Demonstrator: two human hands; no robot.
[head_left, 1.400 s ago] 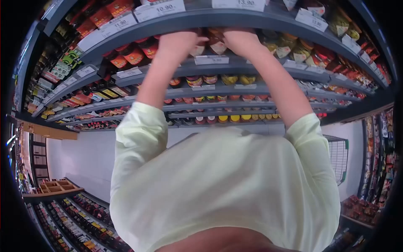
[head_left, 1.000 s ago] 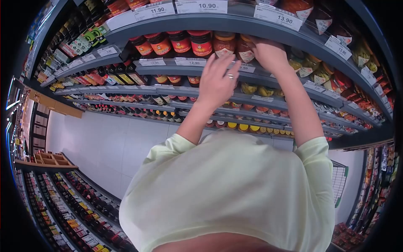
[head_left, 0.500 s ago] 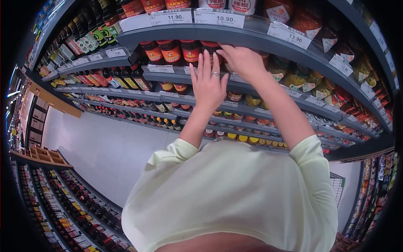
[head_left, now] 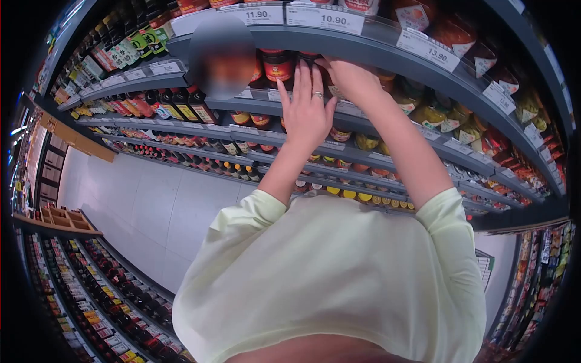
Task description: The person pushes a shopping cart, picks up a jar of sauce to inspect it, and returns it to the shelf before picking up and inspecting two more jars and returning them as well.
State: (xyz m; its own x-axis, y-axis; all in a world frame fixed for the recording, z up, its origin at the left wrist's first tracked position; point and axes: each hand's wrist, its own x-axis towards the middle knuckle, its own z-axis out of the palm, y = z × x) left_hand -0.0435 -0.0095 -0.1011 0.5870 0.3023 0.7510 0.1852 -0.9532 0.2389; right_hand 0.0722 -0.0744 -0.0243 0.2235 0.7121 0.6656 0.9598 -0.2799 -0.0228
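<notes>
My left hand (head_left: 307,112), with a ring on one finger, is raised flat with its fingers spread, just in front of the dark sauce jars (head_left: 277,65) with red lids on the second shelf. My right hand (head_left: 351,78) reaches into the same shelf beside it, its fingers curled over a sauce jar that they mostly hide. The two hands are close together, almost touching. Price tags (head_left: 325,19) reading 11.90, 10.90 and 13.90 run along the grey shelf edge (head_left: 375,42) above the hands.
Dark bottles (head_left: 181,109) fill the shelves to the left, and jars and pouches (head_left: 460,124) the shelves to the right. A white-floored aisle (head_left: 151,206) runs between this rack and an opposite rack of bottles (head_left: 91,296). A wooden crate (head_left: 60,218) sits atop that rack.
Both hands have shifted left along the shelf. My left hand came off the jars, opened flat and rose again beside the right hand, which moved to jars further left.
</notes>
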